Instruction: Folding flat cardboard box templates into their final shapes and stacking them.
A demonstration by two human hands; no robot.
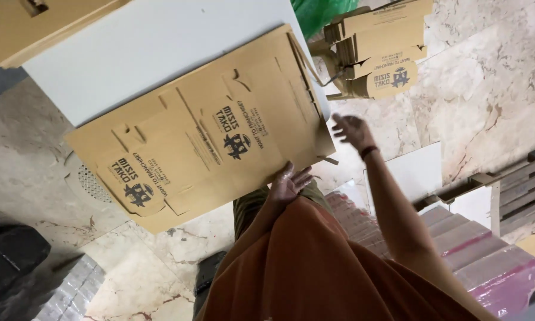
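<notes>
A flat, unfolded brown cardboard box blank (202, 131) with dark printed marks lies on a white table (136, 47) and overhangs its near edge. My left hand (288, 183) rests on the blank's near edge, fingers spread against the card. My right hand (350, 128) hovers open just off the blank's right corner, holding nothing, with a dark band on its wrist. It is a short way below a stack of folded brown cardboard boxes (377, 50) standing at the upper right.
The floor is pale marble (493, 83). Pink-wrapped stacked packs (475, 249) sit at lower right beside a white board (416, 172). A green bag (318, 12) shows at the top. More brown cardboard (35, 24) lies at upper left, and black objects (12, 255) at lower left.
</notes>
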